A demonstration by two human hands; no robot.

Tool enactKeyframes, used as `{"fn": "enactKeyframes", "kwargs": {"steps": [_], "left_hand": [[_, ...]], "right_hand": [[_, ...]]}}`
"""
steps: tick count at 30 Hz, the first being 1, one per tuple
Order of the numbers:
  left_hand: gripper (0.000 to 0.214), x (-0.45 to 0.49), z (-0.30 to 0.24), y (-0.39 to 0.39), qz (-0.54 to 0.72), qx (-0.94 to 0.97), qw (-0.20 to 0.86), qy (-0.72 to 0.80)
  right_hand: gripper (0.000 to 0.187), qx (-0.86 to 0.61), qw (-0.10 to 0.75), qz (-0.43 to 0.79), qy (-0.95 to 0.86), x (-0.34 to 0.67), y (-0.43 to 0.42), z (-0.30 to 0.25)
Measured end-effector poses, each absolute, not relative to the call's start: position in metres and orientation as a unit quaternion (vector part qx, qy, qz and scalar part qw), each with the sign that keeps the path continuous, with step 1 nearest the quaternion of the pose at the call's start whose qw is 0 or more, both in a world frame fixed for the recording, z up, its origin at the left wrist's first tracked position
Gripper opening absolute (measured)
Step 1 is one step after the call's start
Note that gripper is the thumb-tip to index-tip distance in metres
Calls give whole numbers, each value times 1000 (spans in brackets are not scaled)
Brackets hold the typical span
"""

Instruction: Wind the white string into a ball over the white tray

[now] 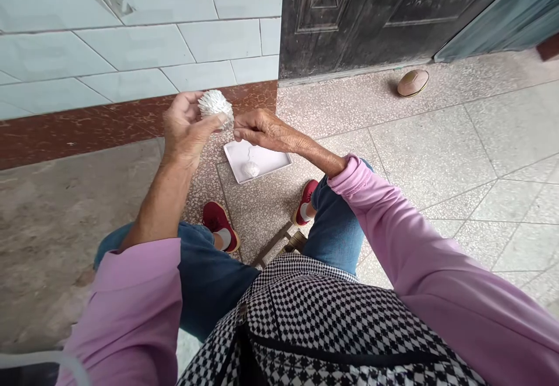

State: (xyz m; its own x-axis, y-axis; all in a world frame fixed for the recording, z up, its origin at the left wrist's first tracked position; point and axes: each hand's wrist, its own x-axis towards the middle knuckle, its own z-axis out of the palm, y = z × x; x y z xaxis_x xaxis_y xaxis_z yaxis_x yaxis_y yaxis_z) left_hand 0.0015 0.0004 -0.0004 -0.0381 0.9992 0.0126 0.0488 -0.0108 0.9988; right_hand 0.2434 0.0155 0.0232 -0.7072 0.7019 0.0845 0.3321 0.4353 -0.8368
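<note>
A white ball covered in short, layered spikes point(213, 103) sits in my left hand point(188, 124), with the thumb across its lower side and the fingers behind it. Just right of the ball, my right hand point(259, 130) is closed in a pinch, its fingertips close to the ball's lower edge. Whatever may be between those fingertips is too small to make out. Below both hands, a shallow pale tray point(274, 160) lies on the floor. A smaller whitish rounded piece point(250, 169) rests in it near the front edge.
A tiled wall point(144, 48) with a brown skirting stands ahead. Right of it is a dark carved door point(340, 19). A pinkish oval object point(413, 83) lies on the floor by the door. Red shoes point(218, 226) and part of a wooden frame point(275, 245) show below.
</note>
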Motion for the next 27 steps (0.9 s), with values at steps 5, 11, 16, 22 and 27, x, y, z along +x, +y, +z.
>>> {"fn": "enactKeyframes", "kwargs": {"steps": [5,11,16,22,27], "left_hand": [[70,9,7,-8,440,530,524,501],[57,15,21,-18,375,504,625,464],[52,13,25,-22,322,501,664,452],[68,15,26,-24,413,474,648,430],[72,20,30,-21,445,473,631,424]], "right_hand": [[61,-359,266,413,-794,256,35,21],[67,-388,291,472,-736,263,43,30],[75,-374,313,506,-712,258,45,25],[79,-364,354,525,-683,254,45,18],[74,-375,366,520,-675,241,46,6]]}}
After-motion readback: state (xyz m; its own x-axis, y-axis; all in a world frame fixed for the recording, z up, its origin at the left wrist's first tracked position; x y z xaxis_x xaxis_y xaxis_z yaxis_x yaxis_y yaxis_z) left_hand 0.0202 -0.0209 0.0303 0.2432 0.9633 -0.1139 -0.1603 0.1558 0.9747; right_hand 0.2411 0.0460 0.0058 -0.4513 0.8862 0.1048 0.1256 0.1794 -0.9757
